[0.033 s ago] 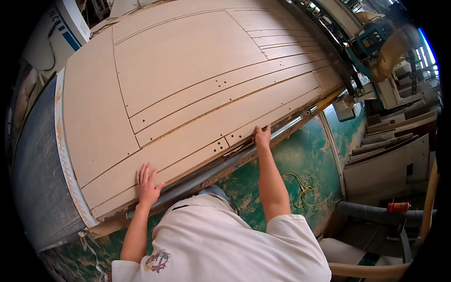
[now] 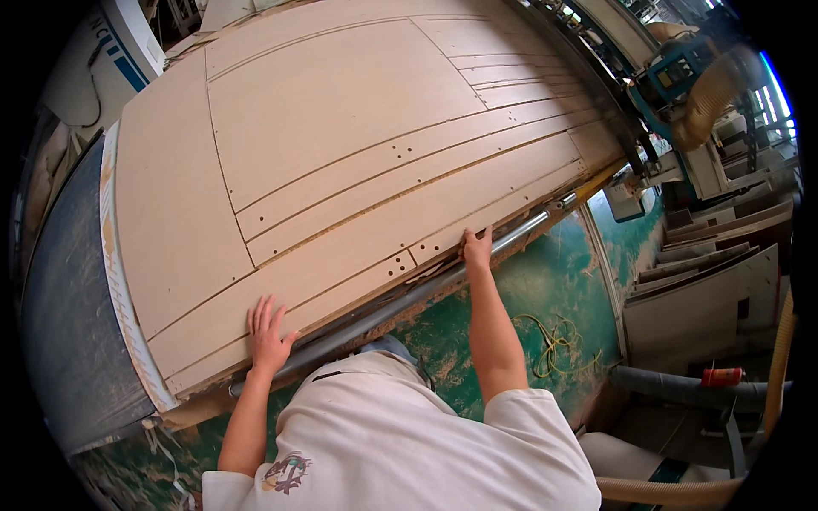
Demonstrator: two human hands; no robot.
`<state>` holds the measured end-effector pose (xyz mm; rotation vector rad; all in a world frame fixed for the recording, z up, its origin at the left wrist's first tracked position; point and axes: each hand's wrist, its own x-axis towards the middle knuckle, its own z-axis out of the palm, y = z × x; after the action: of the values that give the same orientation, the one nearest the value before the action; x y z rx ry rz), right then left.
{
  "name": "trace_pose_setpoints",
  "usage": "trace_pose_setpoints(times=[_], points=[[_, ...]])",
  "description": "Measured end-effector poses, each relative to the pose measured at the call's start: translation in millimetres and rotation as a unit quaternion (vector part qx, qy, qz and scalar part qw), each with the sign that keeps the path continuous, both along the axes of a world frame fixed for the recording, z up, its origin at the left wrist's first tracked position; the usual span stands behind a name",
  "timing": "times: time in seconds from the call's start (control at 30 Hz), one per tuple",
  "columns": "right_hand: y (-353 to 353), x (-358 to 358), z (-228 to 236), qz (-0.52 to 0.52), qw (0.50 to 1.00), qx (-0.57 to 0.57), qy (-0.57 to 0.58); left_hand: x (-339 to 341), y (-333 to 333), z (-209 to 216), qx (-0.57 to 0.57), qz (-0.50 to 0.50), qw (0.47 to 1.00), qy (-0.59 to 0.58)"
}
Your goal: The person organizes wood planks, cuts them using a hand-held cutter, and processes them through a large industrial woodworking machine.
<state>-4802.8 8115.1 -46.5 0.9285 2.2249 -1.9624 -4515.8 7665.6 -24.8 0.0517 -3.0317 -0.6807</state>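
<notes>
A large, pale wood sheet (image 2: 341,111) lies before me, cut by dark grooves into panels and long strips. Small drilled holes dot several of these pieces. My left hand (image 2: 270,339) rests with fingers spread on the near-left part of the sheet, by its front edge. Farther right, my right hand (image 2: 477,247) has its fingers closed at the front edge, on the end of a narrow wood strip (image 2: 443,244) with holes in it. The undersides of the right fingers are partly hidden.
A metal roller bar (image 2: 383,317) runs along the bed's front edge, close to my body. Machinery with a ribbed hose (image 2: 707,98) stands at the far right. Leaning boards (image 2: 690,298) and a yellow cord (image 2: 554,345) lie right, beside the dusty green floor (image 2: 537,281).
</notes>
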Motion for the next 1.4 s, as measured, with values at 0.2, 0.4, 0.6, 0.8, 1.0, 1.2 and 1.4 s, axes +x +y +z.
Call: trace_pose_setpoints(times=[0.2, 0.4, 0.6, 0.8, 1.0, 1.2, 1.4], points=[[26.6, -0.9, -1.3, 0.052, 0.998, -0.026, 0.003, -8.4, 10.9, 5.3, -0.010, -0.003, 1.000, -0.010], [11.2, 1.0, 14.0, 0.027, 0.999, -0.042, -0.002, -6.8, 4.2, 18.8, -0.011, -0.006, 0.999, -0.033], [14.4, 0.6, 12.0, 0.065, 0.998, -0.018, 0.002, -1.5, 6.2, 44.3, -0.012, 0.012, 0.998, -0.056], [19.3, 3.4, 15.4, 0.081, 0.997, -0.017, 0.008, -6.3, 8.4, 56.3, -0.020, 0.020, 0.997, -0.077], [15.3, 0.8, 21.0, 0.087, 0.996, -0.007, -0.010, 1.2, 12.1, 55.6, -0.028, 0.027, 0.996, -0.079], [25.8, -0.8, 17.5, 0.110, 0.993, -0.033, 0.001, -9.9, 12.5, 71.6, -0.021, 0.026, 0.995, -0.097], [31.1, -7.6, 14.1, 0.097, 0.995, -0.028, 0.006, -19.0, 17.7, 70.1, -0.025, 0.027, 0.994, -0.103]])
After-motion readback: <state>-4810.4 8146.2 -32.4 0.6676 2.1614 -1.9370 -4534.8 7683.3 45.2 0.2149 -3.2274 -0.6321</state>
